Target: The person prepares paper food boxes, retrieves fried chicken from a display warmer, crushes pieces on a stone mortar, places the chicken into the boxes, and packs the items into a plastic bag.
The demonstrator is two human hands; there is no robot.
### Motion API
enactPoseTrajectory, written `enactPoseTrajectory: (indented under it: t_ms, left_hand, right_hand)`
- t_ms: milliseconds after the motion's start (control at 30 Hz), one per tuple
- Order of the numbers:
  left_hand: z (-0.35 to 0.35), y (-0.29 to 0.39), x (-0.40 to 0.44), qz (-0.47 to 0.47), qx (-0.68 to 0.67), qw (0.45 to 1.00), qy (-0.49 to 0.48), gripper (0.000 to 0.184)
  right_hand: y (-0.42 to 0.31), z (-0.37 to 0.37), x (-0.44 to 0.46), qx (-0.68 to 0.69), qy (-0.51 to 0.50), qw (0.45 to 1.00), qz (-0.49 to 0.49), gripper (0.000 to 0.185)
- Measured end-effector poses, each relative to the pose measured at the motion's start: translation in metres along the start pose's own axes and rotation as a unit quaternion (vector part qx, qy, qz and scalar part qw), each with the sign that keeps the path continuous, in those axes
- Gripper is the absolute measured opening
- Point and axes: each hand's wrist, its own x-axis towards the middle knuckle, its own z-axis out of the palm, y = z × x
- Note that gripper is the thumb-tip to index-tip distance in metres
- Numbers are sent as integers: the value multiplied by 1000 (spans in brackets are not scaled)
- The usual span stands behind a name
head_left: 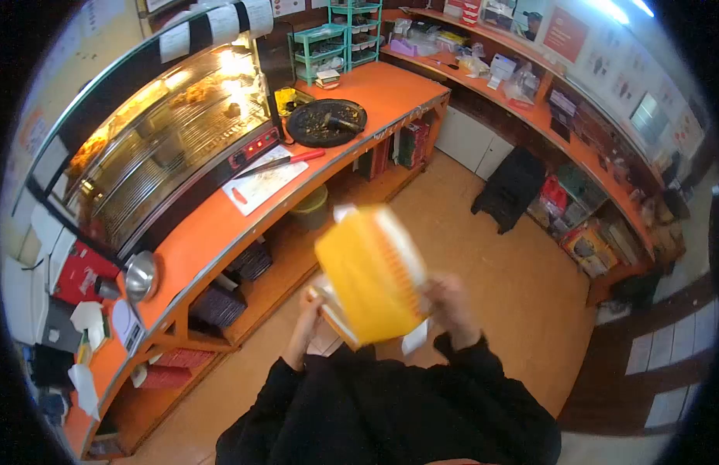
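A yellow-and-white carton [371,279], blurred by motion, is held up in front of my body. Orange print runs down its right side. My left hand [311,306] grips its lower left edge, where a white flap shows. At its right side is my right hand [448,301], smeared, with the fingers closed against the carton. Beneath the carton a small white piece [415,337] is partly visible, and I cannot make out what it is.
On the orange counter [196,240] to my left are a lit food warmer [181,116], a white cutting board [262,182] with a red-handled knife [289,161], a black round tray [317,124] and a metal bowl [142,277]. A black stool [514,186] stands ahead right, near shelves.
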Motion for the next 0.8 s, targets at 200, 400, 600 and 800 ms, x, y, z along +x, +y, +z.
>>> enactPoseTrajectory:
  t_ms: [200, 400, 600, 800]
  left_hand:
    - [86, 106, 234, 72, -92, 993, 23, 52]
    - [224, 240, 452, 94, -78, 990, 73, 60]
    - [284, 246, 709, 100, -186, 966, 151, 60]
    - [289, 236, 878, 192, -240, 922, 234, 34]
  right_hand:
    - [-65, -91, 182, -112, 56, 980, -154, 28]
    - [-74, -217, 327, -398, 162, 897, -105, 20]
    - [-4, -349, 505, -545, 161, 816, -107, 14]
    - [34, -427, 738, -633, 45, 757, -155, 10]
